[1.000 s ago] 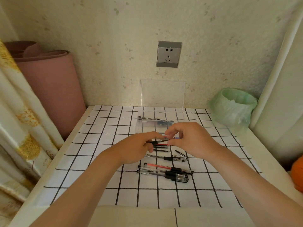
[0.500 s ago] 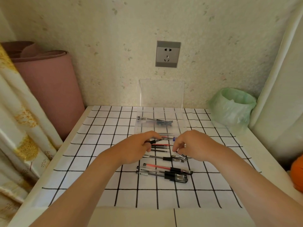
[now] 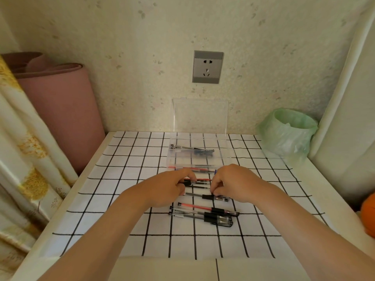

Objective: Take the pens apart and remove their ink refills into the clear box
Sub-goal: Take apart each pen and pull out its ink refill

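1. Surface: covered by a grid-patterned cloth that carries every task item. The box stands at its far side, close to the wall.
2. Box: clear, with its lid raised upright behind it. Dark pen pieces lie inside toward its far wall. Thin rods lie along its near wall, and it cannot be told whether they are inside or just outside.
3. Left hand: just in front of the box, fingers curled, with thumb and forefinger pinching a short black pen part.
4. Right hand: in front of the box's right half, near the left hand. Its fingers are curled downward with the fingertips on a pen lying on the surface. Whether the pinch has closed cannot be told.
5. Pens: three capped, whole ones lie side by side and touching, farther in front of the box than either hand.
6. Refills: loose red and dark ones lie between the two hands, just in front of the box.
7. Step in hand (judged): disassembly is midway. Some pens are already apart, and the right hand is addressing the next one.
8. Next move (judged): secure a firm pinch on that pen, lift it, unscrew its tip and draw out the refill. Then carry the loose refills forward into the box. They are thin and apt to roll.
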`<state>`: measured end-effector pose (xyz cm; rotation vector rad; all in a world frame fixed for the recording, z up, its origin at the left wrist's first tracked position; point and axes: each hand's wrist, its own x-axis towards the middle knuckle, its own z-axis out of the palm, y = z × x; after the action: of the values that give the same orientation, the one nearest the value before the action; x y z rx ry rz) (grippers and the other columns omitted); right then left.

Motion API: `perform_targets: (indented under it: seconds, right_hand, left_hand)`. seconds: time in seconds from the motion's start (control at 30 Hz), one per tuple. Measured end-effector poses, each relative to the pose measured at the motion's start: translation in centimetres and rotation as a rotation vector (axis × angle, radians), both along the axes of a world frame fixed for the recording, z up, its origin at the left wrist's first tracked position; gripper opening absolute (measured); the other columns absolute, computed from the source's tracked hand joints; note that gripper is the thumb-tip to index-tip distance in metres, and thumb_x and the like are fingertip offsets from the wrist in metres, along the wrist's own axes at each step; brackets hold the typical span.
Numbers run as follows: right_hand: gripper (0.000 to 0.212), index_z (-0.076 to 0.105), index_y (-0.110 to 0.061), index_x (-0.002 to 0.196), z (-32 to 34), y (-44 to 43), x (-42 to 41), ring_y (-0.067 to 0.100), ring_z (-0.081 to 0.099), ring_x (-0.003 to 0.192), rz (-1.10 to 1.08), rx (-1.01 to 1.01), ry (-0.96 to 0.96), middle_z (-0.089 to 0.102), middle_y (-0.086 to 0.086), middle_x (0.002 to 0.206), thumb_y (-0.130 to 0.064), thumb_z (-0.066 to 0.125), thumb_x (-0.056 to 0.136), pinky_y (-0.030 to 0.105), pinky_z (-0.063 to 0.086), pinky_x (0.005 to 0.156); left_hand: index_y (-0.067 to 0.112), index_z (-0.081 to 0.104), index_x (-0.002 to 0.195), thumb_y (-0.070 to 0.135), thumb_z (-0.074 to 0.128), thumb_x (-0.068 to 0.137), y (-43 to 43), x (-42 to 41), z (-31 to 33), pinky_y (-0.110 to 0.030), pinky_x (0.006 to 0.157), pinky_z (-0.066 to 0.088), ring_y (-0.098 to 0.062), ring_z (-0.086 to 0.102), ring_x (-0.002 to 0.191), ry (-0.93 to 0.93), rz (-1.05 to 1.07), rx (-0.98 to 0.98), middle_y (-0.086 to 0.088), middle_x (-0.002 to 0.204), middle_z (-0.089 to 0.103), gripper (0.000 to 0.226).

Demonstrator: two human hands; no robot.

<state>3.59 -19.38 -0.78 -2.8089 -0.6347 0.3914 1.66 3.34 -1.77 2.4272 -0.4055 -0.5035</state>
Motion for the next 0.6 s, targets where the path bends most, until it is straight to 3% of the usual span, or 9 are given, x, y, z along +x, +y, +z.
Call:
perform_targets:
  seconds: [0.1, 0.17, 0.27, 0.37, 0.6]
  right_hand:
    - [0.01, 0.074, -0.033, 0.094, 0.0, -0.05, -0.11, -0.001, 0.057, 0.078, 0.021, 0.017, -0.036, 0.065, -0.018, 0.09, -0.03, 0.067, 0.088, 0.017, 0.04, 0.065]
    - [0.011, 0.073, -0.033, 0.094, 0.34, -0.09, -0.22, 0.0, 0.057, 0.085, 0.022, 0.046, -0.082, 0.064, -0.018, 0.096, -0.03, 0.064, 0.089, 0.02, 0.042, 0.071]
    - [0.013, 0.073, -0.035, 0.096, 0.59, -0.2, -0.18, 0.002, 0.059, 0.091, 0.023, 0.022, -0.116, 0.066, -0.019, 0.1, -0.027, 0.064, 0.09, 0.022, 0.046, 0.077]
    - [0.016, 0.072, -0.037, 0.097, 0.05, -0.32, -0.08, 0.004, 0.061, 0.087, 0.003, 0.0, -0.081, 0.068, -0.016, 0.096, -0.026, 0.067, 0.088, 0.02, 0.045, 0.071]
    - [0.018, 0.075, -0.037, 0.098, -0.01, 0.01, -0.06, 0.001, 0.059, 0.083, 0.035, -0.032, -0.044, 0.069, -0.017, 0.095, -0.026, 0.069, 0.086, 0.016, 0.04, 0.065]
  left_hand:
    - [0.048, 0.05, 0.118, 0.021, 0.04, 0.102, 0.0, -0.07, 0.01, -0.025, 0.066, 0.044, -0.009, 0.049, 0.066, 0.007, 0.005, -0.003, 0.006, 0.092, 0.06, 0.033]
    - [0.047, 0.05, 0.118, 0.02, 0.04, 0.102, -0.07, -0.07, 0.04, -0.024, 0.066, 0.044, -0.008, 0.05, 0.067, 0.01, 0.004, -0.013, 0.009, 0.09, 0.059, 0.034]
    - [0.049, 0.051, 0.117, 0.02, 0.04, 0.101, -0.11, -0.19, 0.19, -0.029, 0.077, 0.05, -0.014, 0.058, 0.079, 0.005, 0.002, -0.008, 0.008, 0.092, 0.06, 0.034]
    - [0.049, 0.052, 0.113, 0.025, 0.044, 0.101, -0.02, -0.26, 0.21, -0.034, 0.085, 0.051, -0.019, 0.061, 0.09, -0.014, -0.004, 0.004, 0.005, 0.097, 0.06, 0.028]
    - [0.046, 0.055, 0.109, 0.028, 0.047, 0.101, -0.01, -0.17, -0.14, -0.023, 0.072, 0.047, -0.006, 0.053, 0.076, -0.065, -0.025, 0.045, 0.014, 0.084, 0.053, 0.021]
